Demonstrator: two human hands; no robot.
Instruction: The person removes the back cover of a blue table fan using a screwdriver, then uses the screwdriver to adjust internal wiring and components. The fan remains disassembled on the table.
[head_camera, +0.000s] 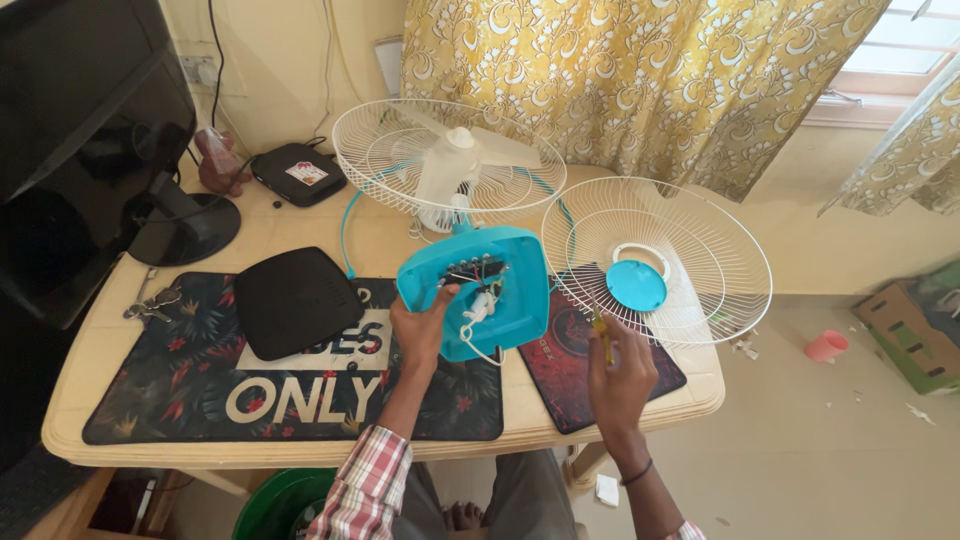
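Left hand (422, 328) clamped on the teal fan base (478, 290) – light rigid plastic, loose wires exposed, so grip the rim. Right hand (618, 378) closed around a yellow screwdriver (603, 338).

Left hand (420, 330) reaches forward, fingers (445, 295) curled; right hand (620, 375) raised, fingers pinched shut.

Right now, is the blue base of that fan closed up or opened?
Opened. The blue fan base is tipped up, its wires exposed, steadied by the left hand.

Tilted turquoise fan base (480, 295), underside open, wires showing; yellow-handled tool (603, 338), perhaps a screwdriver.
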